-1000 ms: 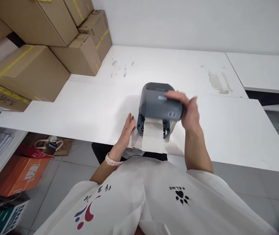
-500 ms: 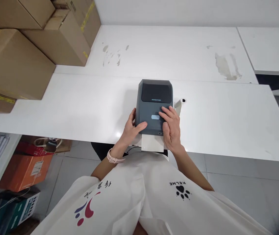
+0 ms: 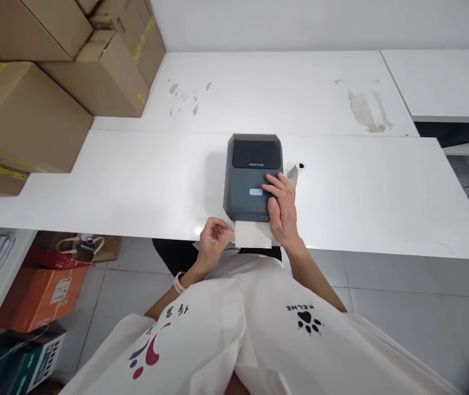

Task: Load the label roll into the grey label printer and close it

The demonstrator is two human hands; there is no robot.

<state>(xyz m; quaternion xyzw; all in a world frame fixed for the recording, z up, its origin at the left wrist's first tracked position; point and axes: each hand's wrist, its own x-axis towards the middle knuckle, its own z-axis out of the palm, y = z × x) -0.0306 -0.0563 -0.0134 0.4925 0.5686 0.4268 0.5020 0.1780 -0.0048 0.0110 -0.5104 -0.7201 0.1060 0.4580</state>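
A dark grey label printer stands near the front edge of the white table, with a light button on its lid. From its front a white paper label strip sticks out over the table edge. My right hand lies on the printer's right front corner, fingers stretched over the lid and thumb bent at the front. My left hand is off the printer, beside the strip's left edge. Its fingers are loosely curled and apart, with the thumb pointing at the strip; whether it touches the paper I cannot tell.
Right of the printer lies a small white paper roll. Cardboard boxes are stacked on the table at the left. Below, at the lower left, are an orange box and a dark green box.
My left hand has let go of the printer's left side and moved down toward me, beside the paper strip. My right hand stays on the printer. The view has shifted slightly.
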